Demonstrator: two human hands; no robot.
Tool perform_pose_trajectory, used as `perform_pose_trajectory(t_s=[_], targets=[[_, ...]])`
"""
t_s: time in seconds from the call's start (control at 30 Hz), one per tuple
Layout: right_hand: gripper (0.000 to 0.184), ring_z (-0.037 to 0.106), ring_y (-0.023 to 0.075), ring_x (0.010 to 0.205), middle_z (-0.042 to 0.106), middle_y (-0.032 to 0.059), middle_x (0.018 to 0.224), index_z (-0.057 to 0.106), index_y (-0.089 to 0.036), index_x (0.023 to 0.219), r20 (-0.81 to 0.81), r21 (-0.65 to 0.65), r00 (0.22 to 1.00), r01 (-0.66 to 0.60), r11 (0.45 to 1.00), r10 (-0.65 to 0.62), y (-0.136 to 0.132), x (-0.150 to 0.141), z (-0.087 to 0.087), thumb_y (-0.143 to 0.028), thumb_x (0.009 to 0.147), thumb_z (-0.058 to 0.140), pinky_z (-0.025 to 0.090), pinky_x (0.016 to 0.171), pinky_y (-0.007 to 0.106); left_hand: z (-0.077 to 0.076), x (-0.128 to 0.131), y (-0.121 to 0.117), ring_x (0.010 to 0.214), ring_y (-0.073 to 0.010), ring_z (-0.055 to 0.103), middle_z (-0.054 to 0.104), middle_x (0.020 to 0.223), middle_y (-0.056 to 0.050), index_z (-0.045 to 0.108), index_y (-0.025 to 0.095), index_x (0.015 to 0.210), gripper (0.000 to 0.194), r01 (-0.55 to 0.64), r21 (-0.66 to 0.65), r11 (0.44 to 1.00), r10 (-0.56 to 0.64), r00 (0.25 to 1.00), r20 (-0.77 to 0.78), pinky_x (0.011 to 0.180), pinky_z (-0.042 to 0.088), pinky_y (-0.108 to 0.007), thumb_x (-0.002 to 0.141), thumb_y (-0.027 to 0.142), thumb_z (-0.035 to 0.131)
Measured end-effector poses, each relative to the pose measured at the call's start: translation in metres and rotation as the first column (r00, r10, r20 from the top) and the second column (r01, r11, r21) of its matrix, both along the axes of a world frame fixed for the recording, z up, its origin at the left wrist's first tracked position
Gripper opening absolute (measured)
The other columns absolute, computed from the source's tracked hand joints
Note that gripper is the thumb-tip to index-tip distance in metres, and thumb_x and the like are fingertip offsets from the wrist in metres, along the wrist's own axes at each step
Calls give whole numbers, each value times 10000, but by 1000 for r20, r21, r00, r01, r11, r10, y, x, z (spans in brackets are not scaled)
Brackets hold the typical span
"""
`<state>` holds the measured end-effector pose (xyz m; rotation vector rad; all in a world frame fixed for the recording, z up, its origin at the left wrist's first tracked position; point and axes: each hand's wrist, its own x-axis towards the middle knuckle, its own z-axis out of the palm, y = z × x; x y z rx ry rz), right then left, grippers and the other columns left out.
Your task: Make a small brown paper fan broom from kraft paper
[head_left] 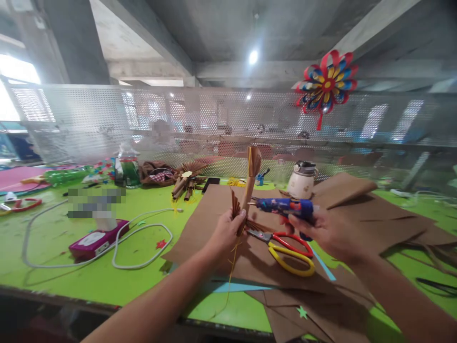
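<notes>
My left hand (232,227) is closed around a rolled brown paper tube (248,190), held upright with pleated paper fans on it and a yellow string (233,267) hanging below. In my right hand (321,231) is a blue hot glue gun (285,207), fingers wrapped about its handle. The gun's nozzle points left, close to the tube; whether it touches I cannot tell. Scissors (291,252) with red and yellow handles lie beneath the gun on a sheet of brown paper (200,228).
On the left are a purple power strip (98,238) and a looped white cable (143,264). Further back stand a bundle of paper rolls (185,186), a green jar (127,169) and a cream-coloured jug (302,181). More brown paper (389,219) lies right. A colourful paper flower (328,85) hangs above.
</notes>
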<state>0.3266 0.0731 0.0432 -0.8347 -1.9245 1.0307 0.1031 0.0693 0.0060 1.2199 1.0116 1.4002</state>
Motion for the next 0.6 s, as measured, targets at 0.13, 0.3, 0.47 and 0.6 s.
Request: perform_pose_trajectory(t_s=[0.13, 0.3, 0.47, 0.6], targets=[[306, 604, 169, 689, 640, 42, 740, 643, -173, 923, 39, 103, 996, 82, 991, -86, 2, -8, -27, -448, 868, 518, 507, 628, 266, 1, 3, -4, 515, -80, 430, 512, 619, 20, 553, 133, 782, 325, 34, 13, 999, -34, 999, -8, 500, 344, -203, 740, 448, 619], [306, 619, 195, 701, 657, 52, 788, 652, -183, 934, 68, 162, 983, 156, 975, -168, -3, -3, -39, -446, 869, 509, 524, 617, 281, -4, 5, -5, 528, -75, 433, 537, 660, 1, 569, 132, 830, 325, 84, -36, 996, -84, 996, -14, 506, 330, -202, 787, 454, 579], [276, 640, 214, 700, 682, 53, 788, 652, -203, 939, 92, 213, 981, 148, 966, -171, -4, -4, -36, -421, 880, 493, 537, 602, 293, -3, 6, -7, 534, -80, 444, 529, 649, 5, 567, 140, 843, 327, 83, -65, 994, -81, 996, 28, 508, 320, -208, 767, 455, 608], [241, 653, 217, 720, 703, 57, 825, 653, -211, 940, 94, 259, 974, 176, 950, -207, -3, -4, -38, -384, 884, 496, 543, 622, 290, -4, 6, -6, 534, -81, 445, 521, 635, 8, 559, 138, 851, 315, 83, -56, 995, -81, 996, 37, 510, 321, -209, 763, 435, 616]])
